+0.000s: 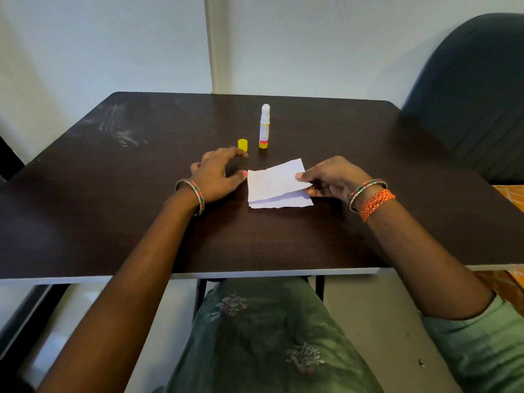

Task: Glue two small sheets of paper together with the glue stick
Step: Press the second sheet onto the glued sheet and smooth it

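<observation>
Head view: the upper sheet of paper (pixel 275 178) is being pinched at its right edge by the right hand (pixel 331 177) and lifted over the lower sheet (pixel 283 202), which is lying on the dark surface (pixel 113 194). The left hand (pixel 218 175) is being rested there, fingers spread, grasping nothing. Behind, the uncapped glue stick (pixel 264 127) is standing upright beside its yellow cap (pixel 242 144)

A dark brown table (pixel 113 194) stands against a pale wall (pixel 113 38), with a dark upholstered chair (pixel 476 95) at its far right corner.
</observation>
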